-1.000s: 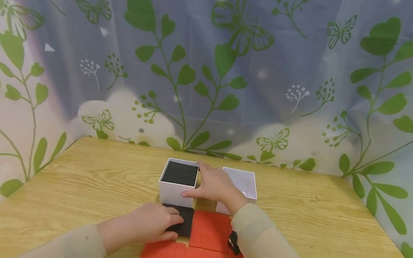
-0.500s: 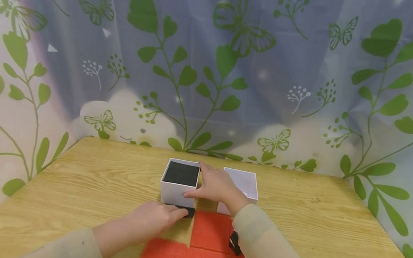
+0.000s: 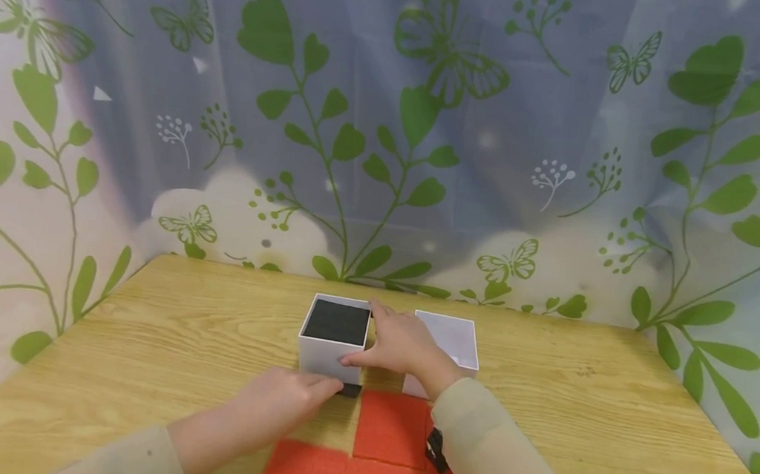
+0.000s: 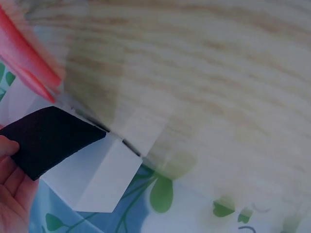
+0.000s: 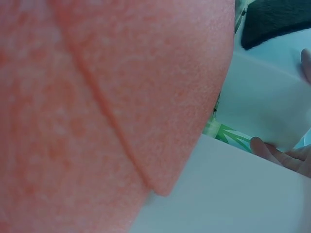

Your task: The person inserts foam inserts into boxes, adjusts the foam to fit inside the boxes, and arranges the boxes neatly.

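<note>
Currently, the left hand (image 3: 293, 398) pinches a black pad (image 4: 56, 138) just in front of a white box (image 3: 329, 356).
That box stands toward the middle of the table's (image 3: 199, 327) far edge, held at its right side by the right hand (image 3: 404, 343), thumb on the near wall; the pad, pinched by one edge, could slip if that grip loosens, and a hard nudge might shift the box.

A yellowish wood-grain tabletop (image 3: 165, 324) is backed and flanked by a hanging fabric (image 3: 368, 50); blue and whitish grounds are overprinted with green leafy stems and butterflies; vertical folds are seen.
</note>
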Motion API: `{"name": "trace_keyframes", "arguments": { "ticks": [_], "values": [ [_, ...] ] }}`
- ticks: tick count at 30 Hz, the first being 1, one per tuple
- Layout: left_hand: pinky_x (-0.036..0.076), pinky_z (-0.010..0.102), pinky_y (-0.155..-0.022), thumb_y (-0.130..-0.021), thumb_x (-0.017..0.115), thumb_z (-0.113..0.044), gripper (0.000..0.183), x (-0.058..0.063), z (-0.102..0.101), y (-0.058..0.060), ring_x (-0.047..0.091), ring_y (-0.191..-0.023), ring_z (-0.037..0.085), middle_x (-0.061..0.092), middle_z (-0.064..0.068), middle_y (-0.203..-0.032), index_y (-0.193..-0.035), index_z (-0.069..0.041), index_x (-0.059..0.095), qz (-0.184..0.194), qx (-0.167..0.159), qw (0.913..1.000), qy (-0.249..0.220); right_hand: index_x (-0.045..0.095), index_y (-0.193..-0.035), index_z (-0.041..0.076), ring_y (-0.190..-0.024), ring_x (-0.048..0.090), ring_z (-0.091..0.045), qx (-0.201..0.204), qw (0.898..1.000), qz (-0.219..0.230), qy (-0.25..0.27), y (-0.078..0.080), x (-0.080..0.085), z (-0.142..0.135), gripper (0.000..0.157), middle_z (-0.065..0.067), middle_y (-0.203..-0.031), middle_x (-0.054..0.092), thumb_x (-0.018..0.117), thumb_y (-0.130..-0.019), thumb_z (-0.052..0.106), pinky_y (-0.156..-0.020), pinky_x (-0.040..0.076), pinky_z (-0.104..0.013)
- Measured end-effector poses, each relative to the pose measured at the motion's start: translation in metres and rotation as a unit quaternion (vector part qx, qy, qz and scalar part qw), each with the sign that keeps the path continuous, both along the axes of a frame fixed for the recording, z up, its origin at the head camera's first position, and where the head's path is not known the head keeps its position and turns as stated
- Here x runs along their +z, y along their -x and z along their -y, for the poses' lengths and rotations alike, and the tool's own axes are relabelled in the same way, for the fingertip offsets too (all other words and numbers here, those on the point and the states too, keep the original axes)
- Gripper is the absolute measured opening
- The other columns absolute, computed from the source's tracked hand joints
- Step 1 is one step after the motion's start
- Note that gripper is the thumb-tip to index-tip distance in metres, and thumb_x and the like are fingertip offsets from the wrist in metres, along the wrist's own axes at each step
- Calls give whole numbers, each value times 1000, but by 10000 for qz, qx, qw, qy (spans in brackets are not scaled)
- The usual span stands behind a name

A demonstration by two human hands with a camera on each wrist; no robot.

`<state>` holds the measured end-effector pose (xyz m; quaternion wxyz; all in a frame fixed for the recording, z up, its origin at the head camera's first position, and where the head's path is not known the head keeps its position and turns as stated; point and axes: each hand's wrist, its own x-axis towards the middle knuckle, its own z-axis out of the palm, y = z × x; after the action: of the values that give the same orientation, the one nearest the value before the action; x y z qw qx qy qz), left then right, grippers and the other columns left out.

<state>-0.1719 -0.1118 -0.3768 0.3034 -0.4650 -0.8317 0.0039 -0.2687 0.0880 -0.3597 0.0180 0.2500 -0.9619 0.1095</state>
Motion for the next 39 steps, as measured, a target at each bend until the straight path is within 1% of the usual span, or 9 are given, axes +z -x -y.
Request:
{"name": "trace_keyframes", "arguments": {
  "ticks": [9, 13, 16, 18, 22, 26, 30, 34, 39],
  "values": [
    [52, 21, -56, -70, 67, 2, 30, 16, 4, -5, 66, -73, 11, 70, 2, -91, -98, -7, 69, -552, -556, 9952, -583, 27, -145, 3, -111, 55, -30, -20, 10000, 43, -75, 0, 1, 1, 114, -13, -131, 53, 64, -64, 74, -97, 40, -44],
    [54, 23, -60, -86, 53, -2, 20, 24, 5, -6, 67, -75, 13, 70, 5, -92, -97, -5, 70, -817, -734, 9898, -903, 27, -145, 3, -115, 53, -31, -30, 9999, 33, -157, 1, 1, 2, 111, -12, -136, 48, 64, -67, 71, -99, 38, -45],
    [55, 24, -61, -99, 37, -7, 34, 28, 7, -7, 67, -75, 13, 70, 4, -91, -95, -5, 71, -1040, -734, 9867, -1008, 26, -146, 2, -118, 50, -33, -41, 9996, 54, -269, 0, 2, 3, 104, -13, -140, 43, 64, -73, 66, -101, 36, -45],
    [55, 26, -61, -102, 30, -11, 42, 30, 8, -6, 67, -75, 14, 70, 4, -92, -95, -5, 71, -1166, -686, 9853, -1046, 26, -146, 1, -120, 49, -32, -49, 9994, 40, -332, 0, 2, 2, 99, -13, -141, 42, 65, -76, 59, -101, 36, -45],
    [55, 29, -61, -102, 32, -11, 40, 33, 10, -2, 68, -75, 16, 70, 5, -93, -95, -5, 71, -1380, -593, 9818, -1162, 29, -144, 1, -116, 51, -31, -39, 9997, -77, -250, -1, 0, 2, 100, -13, -137, 47, 72, -72, 54, -98, 39, -43],
    [55, 30, -60, -99, 33, -6, 38, 35, 11, -1, 68, -74, 16, 70, 5, -95, -97, -5, 71, -1498, -581, 9782, -1314, 28, -145, 3, -115, 52, -33, -52, 9999, 53, -132, -1, -1, 3, 107, -11, -138, 46, 74, -66, 59, -99, 38, -45],
    [55, 29, -59, -99, 34, -5, 37, 37, 10, 0, 68, -73, 17, 70, 6, -97, -99, -5, 71, -1633, -547, 9754, -1375, 24, -147, 5, -118, 49, -33, -142, 9996, 244, -86, -1, -1, 4, 109, -10, -142, 41, 72, -67, 61, -101, 36, -45],
    [55, 30, -59, -100, 35, -6, 36, 39, 8, 1, 68, -74, 17, 70, 6, -97, -99, -5, 71, -1754, -581, 9727, -1403, 27, -146, 5, -114, 53, -33, -73, 9999, 105, -37, -1, -1, 3, 107, -10, -139, 45, 72, -67, 61, -98, 39, -44],
    [56, 31, -63, -97, 42, -5, 29, 34, 8, 4, 68, -84, 18, 70, 7, -100, -102, -5, 71, -1614, -380, 9790, -1190, 27, -146, 4, -114, 53, -32, -42, 10000, 10, -51, 0, -2, 2, 108, -9, -139, 45, 70, -66, 64, -99, 39, -44]
  ]
}}
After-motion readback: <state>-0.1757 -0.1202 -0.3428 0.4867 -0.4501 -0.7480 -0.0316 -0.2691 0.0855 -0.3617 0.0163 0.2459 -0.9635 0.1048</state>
